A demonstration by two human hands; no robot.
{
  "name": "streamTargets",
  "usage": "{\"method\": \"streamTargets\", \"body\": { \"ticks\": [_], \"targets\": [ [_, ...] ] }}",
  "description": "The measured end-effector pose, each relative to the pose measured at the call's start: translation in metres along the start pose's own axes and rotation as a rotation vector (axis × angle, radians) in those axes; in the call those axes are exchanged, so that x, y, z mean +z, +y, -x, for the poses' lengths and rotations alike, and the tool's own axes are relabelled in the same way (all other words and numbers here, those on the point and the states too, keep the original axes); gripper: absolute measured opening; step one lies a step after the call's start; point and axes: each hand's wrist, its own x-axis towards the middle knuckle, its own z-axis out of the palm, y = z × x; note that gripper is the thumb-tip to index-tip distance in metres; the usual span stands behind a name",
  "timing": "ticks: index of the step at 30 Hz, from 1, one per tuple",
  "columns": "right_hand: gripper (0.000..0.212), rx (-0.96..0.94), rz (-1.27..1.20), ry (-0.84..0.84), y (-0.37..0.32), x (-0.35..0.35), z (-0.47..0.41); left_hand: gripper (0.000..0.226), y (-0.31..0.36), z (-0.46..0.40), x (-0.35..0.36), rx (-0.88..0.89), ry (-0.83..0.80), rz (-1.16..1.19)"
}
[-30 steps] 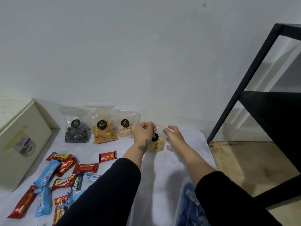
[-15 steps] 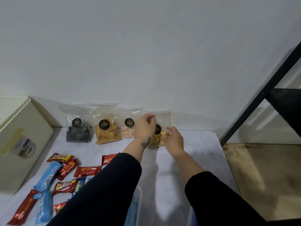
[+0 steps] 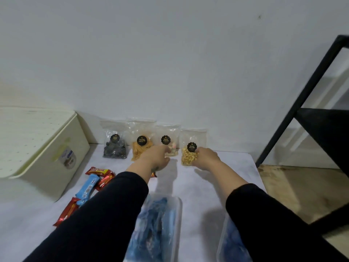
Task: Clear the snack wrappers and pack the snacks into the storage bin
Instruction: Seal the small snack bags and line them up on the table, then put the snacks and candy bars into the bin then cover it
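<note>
Both arms out now, and I read this as the lining-up step, pouches being stood along the wall ahead of any packing; right hand (image 3: 206, 157) is against the right side of the peanut pouch (image 3: 189, 155), fingers hidden behind it, so I cannot tell whether it grips or just steadies; left hand (image 3: 156, 157) reaches toward the pastel-candy pouch (image 3: 170, 146), fingers seemingly curled at its base, though they blur into the bag and I cannot say if anything is held; just left of that hand stands the yellow-sticks pouch (image 3: 140, 148), and beyond it the dark-coils pouch (image 3: 114, 148), all four upright against the wall; far left of the left hand sits the cream storage bin (image 3: 49, 161), lid on, contents out of sight; beneath the left forearm, red and blue snack bars (image 3: 94, 183) lie loose on the white table (image 3: 217, 184), none packed that I can see; close in, between and under the arms, a clear plastic tray (image 3: 160, 224) holds blue wrapped pieces, and a second clear tray (image 3: 229, 242) under the right sleeve shows blue too; next move, in my judgement, calls for letting the peanut pouch stand alone, then opening that bin, gently, since these pouches look light and likely to topple
</note>
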Motion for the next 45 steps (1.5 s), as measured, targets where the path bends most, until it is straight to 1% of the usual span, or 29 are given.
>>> {"method": "streamTargets", "body": {
  "ticks": [4, 6, 11, 17, 23, 27, 30, 34, 38, 41, 45],
  "targets": [
    [0.052, -0.081, 0.054, -0.015, -0.046, -0.006, 0.042, 0.039, -0.032, 0.038, -0.027, -0.022, 0.049, 0.021],
    [0.049, -0.141, 0.071, -0.004, -0.074, -0.004, 0.064, 0.041, -0.054, 0.063, -0.043, -0.023, 0.082, -0.005],
    [0.051, -0.244, 0.096, 0.015, -0.146, 0.020, 0.117, 0.036, -0.123, 0.128, -0.079, -0.026, 0.211, -0.017],
    [0.051, -0.317, 0.098, 0.044, -0.230, 0.071, 0.159, 0.040, -0.229, 0.208, -0.104, -0.122, 0.365, 0.010],
    [0.056, -0.370, -0.012, -0.017, -0.308, 0.117, 0.177, 0.045, -0.325, 0.255, -0.119, -0.263, 0.398, 0.038],
    [0.053, -0.396, -0.086, -0.005, -0.355, 0.128, 0.166, 0.046, -0.373, 0.261, -0.130, -0.303, 0.447, 0.046],
    [0.056, -0.396, -0.206, 0.017, -0.390, 0.137, 0.140, 0.049, -0.413, 0.257, -0.141, -0.365, 0.427, 0.042],
    [0.075, -0.279, -0.302, 0.082, -0.431, 0.146, 0.098, 0.050, -0.463, 0.236, -0.160, -0.441, 0.403, 0.029],
    [0.082, -0.162, -0.305, 0.180, -0.458, 0.145, 0.059, 0.052, -0.499, 0.210, -0.177, -0.488, 0.388, 0.008],
    [0.072, -0.108, -0.315, 0.230, -0.464, 0.144, 0.035, 0.056, -0.526, 0.191, -0.189, -0.528, 0.381, -0.019],
    [0.054, -0.083, -0.333, 0.261, -0.462, 0.150, 0.016, 0.060, -0.557, 0.173, -0.198, -0.532, 0.341, -0.155]
  ]
}}
